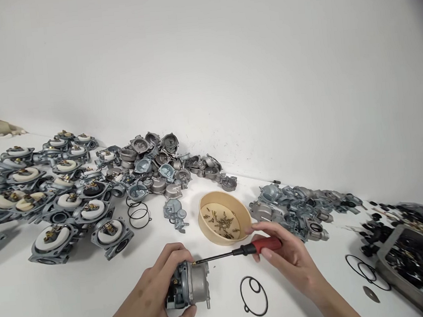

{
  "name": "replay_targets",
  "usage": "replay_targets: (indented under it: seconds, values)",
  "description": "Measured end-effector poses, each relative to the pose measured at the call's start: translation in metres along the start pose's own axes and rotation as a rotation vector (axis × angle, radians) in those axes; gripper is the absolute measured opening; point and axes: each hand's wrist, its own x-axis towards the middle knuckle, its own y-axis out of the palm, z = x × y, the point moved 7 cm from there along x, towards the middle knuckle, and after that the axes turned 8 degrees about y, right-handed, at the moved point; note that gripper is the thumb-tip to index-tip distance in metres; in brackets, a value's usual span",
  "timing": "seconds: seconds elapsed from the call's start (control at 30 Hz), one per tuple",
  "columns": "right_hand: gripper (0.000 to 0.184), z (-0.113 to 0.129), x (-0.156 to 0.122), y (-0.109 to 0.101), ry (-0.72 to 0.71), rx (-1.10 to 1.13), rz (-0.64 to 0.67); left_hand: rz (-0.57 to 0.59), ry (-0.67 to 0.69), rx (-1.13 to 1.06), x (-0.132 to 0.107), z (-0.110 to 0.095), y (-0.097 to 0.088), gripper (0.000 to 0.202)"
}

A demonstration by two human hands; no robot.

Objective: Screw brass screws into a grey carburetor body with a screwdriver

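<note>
White tabletop [78, 291] bears a tan bowl [223, 199] of screws [225, 222].

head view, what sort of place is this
Probably a carburetor assembly or repair workshop: open carburetors with pale floats crowd the left, a tan bowl holds brass-coloured screws, and the right hand holds a red-handled screwdriver.

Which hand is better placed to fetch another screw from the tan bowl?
Likely the right hand: it is beside the tan bowl, though its grip holds the red-handled screwdriver. The left hand is farther off, holding the carburetor.
</note>
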Motion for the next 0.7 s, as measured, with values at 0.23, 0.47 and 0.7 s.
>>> replay_targets:
  seconds: [0.23,0.47,0.7]
  values:
    - [0.025,-0.0067,0.0014,0.0033,0.07,0.082,0.021,-0.013,-0.009,-0.003,-0.0003,0.0005,0.0011,0.079]
    - [0.026,-0.0074,0.0028,0.0017,0.066,0.025,0.032,-0.009,0.001,0.007,0.0004,-0.0013,-0.0004,0.077]
    - [0.027,-0.0024,0.0022,0.0015,0.008,0.017,0.019,-0.032,0.013,0.025,-0.0011,-0.0024,-0.0018,0.076]
